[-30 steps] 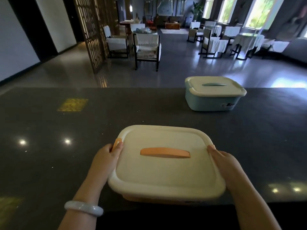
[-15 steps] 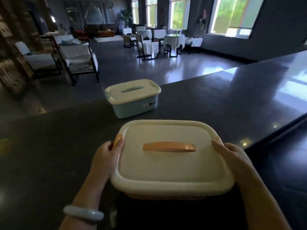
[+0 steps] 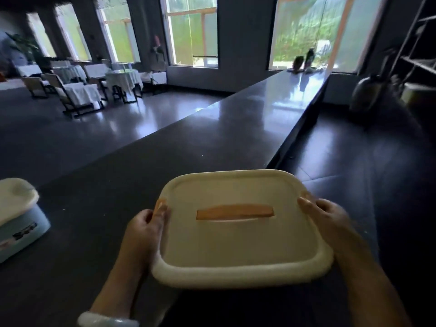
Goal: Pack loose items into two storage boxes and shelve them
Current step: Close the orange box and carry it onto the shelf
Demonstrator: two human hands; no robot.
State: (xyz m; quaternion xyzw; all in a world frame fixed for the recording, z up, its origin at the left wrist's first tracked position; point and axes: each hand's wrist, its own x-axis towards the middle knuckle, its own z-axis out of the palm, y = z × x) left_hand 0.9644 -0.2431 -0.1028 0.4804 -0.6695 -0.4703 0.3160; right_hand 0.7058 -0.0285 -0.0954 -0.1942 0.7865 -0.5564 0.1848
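- A blue box (image 3: pixel 20 223) stands at your left on the counter (image 3: pixel 212 138); a shelf (image 3: pixel 417 50) is at far right.
- Your left hand (image 3: pixel 144 230) and right hand (image 3: pixel 330 218) grasp the cream box (image 3: pixel 238 244) by its two side edges.

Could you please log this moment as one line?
phase: carrying | left hand: grips orange box | right hand: grips orange box | lid: on | blue box: on counter, lidded

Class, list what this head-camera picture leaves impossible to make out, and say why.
- Contents of the cream box: hidden by its shut lid.
- Blue box: cut off by the left edge; label blurred.
- Fingers of the left hand and right hand: hidden under the rim.
- Shelf items: dark, blurred.
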